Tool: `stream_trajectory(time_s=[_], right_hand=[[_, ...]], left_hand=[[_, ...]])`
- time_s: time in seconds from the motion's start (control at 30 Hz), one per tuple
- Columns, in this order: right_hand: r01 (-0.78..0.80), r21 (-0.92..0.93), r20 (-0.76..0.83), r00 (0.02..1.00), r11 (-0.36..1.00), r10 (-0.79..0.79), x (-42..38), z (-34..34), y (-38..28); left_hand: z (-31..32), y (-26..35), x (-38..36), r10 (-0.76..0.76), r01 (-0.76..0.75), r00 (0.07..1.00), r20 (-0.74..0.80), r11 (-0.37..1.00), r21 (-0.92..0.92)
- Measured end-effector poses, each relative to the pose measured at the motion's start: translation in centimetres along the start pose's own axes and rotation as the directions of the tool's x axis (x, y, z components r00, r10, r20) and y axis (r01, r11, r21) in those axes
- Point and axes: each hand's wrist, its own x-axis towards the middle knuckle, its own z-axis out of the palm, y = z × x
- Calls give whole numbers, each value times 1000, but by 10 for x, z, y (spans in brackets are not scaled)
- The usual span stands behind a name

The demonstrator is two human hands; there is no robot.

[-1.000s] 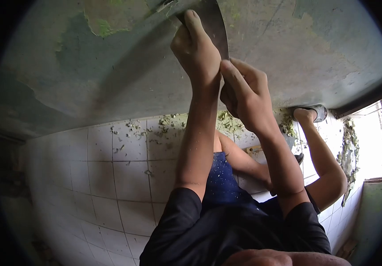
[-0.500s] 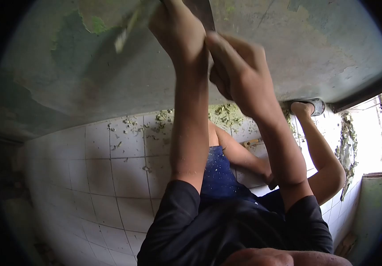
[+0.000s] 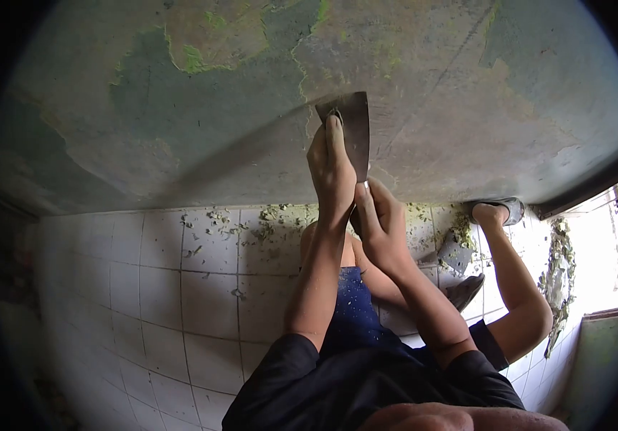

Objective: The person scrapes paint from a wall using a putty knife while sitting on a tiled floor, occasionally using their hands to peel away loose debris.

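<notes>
A wide dark scraper blade point(image 3: 356, 129) lies against the wall point(image 3: 237, 136), whose paint is patchy and peeling, with a ragged edge beside the blade. My left hand point(image 3: 332, 169) presses on the blade's left side, its fingers closed against the metal. Lower down, my right hand point(image 3: 381, 223) is wrapped round the base of the scraper, thumb along it; the handle is mostly hidden in the grip. A small curl of scraped material shows at the left fingertips.
Paint flakes point(image 3: 273, 219) lie along the foot of the wall on white floor tiles point(image 3: 208, 302). My legs are bent below my arms, a sandalled foot point(image 3: 499, 212) near the wall. More debris point(image 3: 560, 266) lies at the right, by a bright opening.
Both hands and the scraper have moved down the wall, towards me. The blade now shows fully, and a grey flat piece and dark footwear have come into view by the right forearm.
</notes>
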Motion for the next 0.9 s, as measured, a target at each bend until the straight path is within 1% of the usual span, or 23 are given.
stream_trajectory(time_s=[0.03, 0.17, 0.23, 0.27, 0.33, 0.4, 0.47, 0.53, 0.57, 0.67, 0.73, 0.8, 0.87, 0.9], right_hand=[[27, -19, -29, 999, 999, -27, 0, 4, 7], [15, 39, -58, 998, 999, -12, 0, 12, 9], [18, -32, -34, 999, 999, -19, 7, 12, 8], [14, -33, -33, 999, 999, -15, 10, 13, 7], [42, -90, -28, 999, 995, -45, 14, 15, 4], [31, -112, -23, 999, 993, -34, 14, 18, -3], [15, -135, -22, 1000, 991, -18, 11, 24, -4], [109, -50, -67, 991, 993, -113, 9, 33, -1], [105, -51, -66, 992, 993, -108, 9, 35, 0], [142, -37, -91, 985, 989, -145, 10, 42, 3], [209, -96, -127, 967, 973, -221, 13, 45, 3], [212, -93, -113, 968, 973, -222, 20, 45, -4], [195, -88, -100, 974, 977, -203, 25, 46, -16], [176, -53, -100, 978, 983, -181, 31, 47, -23]], left_hand=[[-4, -2, 0, 112, -112, 994, 8, 992, 65], [-4, 3, 4, 115, -117, 993, 25, 989, 87], [-2, 8, 11, 45, -45, 999, 16, 999, 30], [-1, 11, 15, 41, -42, 999, 13, 999, 30], [-1, 21, 21, 152, -153, 988, 27, 986, 72], [0, 28, 20, 130, -130, 992, 3, 989, 70], [-4, 28, 21, 19, -19, 1000, 24, 1000, -3], [-8, 28, 21, -9, 9, 999, 32, 1000, -5], [-10, 28, 22, -30, 30, 999, 44, 1000, -8], [-11, 32, 23, 0, 2, 999, 48, 1000, -30], [-13, 32, 25, -15, 17, 999, 53, 1000, -22], [-11, 34, 31, -29, 30, 998, 60, 999, -19], [-4, 45, 40, 200, -201, 979, 35, 979, 38], [-3, 47, 46, 204, -203, 978, 44, 979, -26]])
